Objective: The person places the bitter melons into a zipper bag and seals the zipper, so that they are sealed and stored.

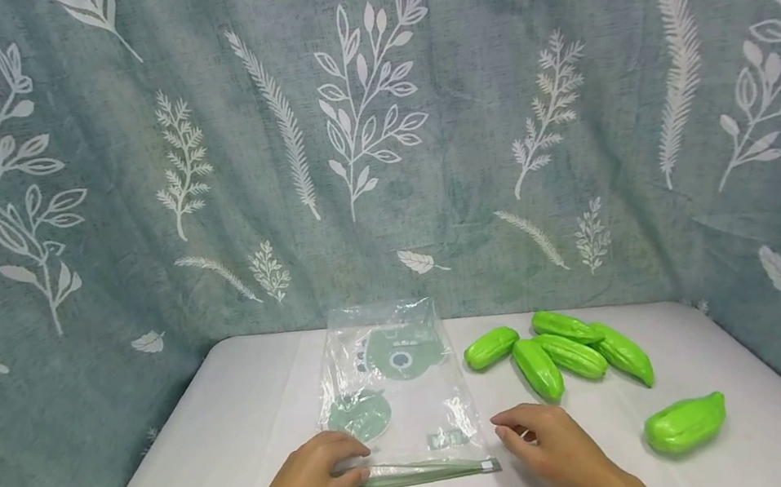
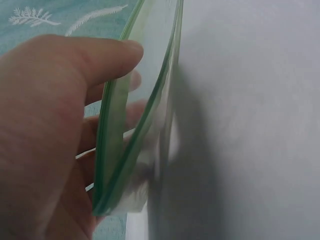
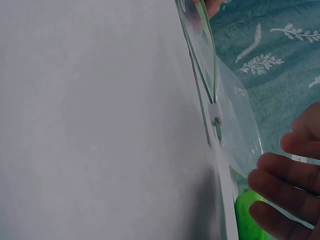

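Observation:
A clear slider zip bag (image 1: 411,397) with green prints lies flat, its green zip strip (image 1: 421,476) toward me. In the left wrist view the bag's mouth (image 2: 135,130) gapes apart. My left hand (image 1: 317,475) pinches the upper layer at the mouth's left part, thumb over the strip and fingers behind the plastic. The white slider (image 3: 215,111) sits at the strip's right end. Just right of it hovers my right hand (image 1: 554,448), its fingers loosely bent and holding nothing. Inside the bag only the see-through plastic and prints show.
Several bright green ridged vegetable-like pieces (image 1: 571,355) lie grouped right of the bag. One more green piece (image 1: 684,424) lies apart, nearer the table's right edge. A white cloth (image 1: 235,412) covers the table. Behind it hangs a teal leaf-patterned curtain (image 1: 457,185).

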Action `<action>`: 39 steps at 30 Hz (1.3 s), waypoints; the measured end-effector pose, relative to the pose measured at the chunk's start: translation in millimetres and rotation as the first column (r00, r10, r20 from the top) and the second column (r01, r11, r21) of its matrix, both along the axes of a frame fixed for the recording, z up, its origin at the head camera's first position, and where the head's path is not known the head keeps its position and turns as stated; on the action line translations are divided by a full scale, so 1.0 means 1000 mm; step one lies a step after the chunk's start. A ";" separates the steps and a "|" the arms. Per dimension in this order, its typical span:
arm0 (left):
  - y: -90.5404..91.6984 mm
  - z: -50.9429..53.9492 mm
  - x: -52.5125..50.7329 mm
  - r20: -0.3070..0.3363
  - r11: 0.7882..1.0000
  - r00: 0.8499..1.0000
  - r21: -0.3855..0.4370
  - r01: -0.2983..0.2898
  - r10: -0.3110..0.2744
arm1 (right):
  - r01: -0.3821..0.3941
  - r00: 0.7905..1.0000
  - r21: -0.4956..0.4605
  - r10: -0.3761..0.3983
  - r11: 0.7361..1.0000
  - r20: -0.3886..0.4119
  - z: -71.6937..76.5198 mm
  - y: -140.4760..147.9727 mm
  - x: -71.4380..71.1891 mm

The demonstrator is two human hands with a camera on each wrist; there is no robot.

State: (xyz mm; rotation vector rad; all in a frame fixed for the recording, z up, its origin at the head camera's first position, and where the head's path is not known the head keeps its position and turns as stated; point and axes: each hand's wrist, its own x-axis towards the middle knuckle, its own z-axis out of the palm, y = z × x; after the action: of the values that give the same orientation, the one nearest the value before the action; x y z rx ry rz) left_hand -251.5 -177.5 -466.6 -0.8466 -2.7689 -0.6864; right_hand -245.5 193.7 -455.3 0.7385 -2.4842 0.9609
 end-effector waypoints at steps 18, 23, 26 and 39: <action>0.015 -0.005 -0.001 -0.021 0.997 0.998 0.053 -0.057 0.058 | -0.380 0.924 -0.046 0.381 0.924 0.034 -0.003 -0.026 0.018; 0.016 -0.006 -0.001 0.007 0.994 0.998 0.094 -0.063 0.063 | -0.362 0.932 0.069 0.359 0.930 0.052 -0.004 -0.029 0.021; 0.017 -0.007 -0.002 0.015 0.992 0.999 0.119 -0.045 0.044 | -0.346 0.938 0.121 0.342 0.931 0.053 -0.005 -0.028 0.022; 0.020 -0.008 -0.003 -0.023 0.980 0.999 0.190 0.051 -0.048 | -0.287 0.957 0.244 0.263 0.926 0.126 -0.002 -0.028 0.025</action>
State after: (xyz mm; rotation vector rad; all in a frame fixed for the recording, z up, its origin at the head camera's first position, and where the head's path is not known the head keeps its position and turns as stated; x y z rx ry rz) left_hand -254.3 -157.9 -474.1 -0.8785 -2.6203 -0.9305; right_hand -220.5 165.6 -457.6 1.1791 -2.6674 0.7782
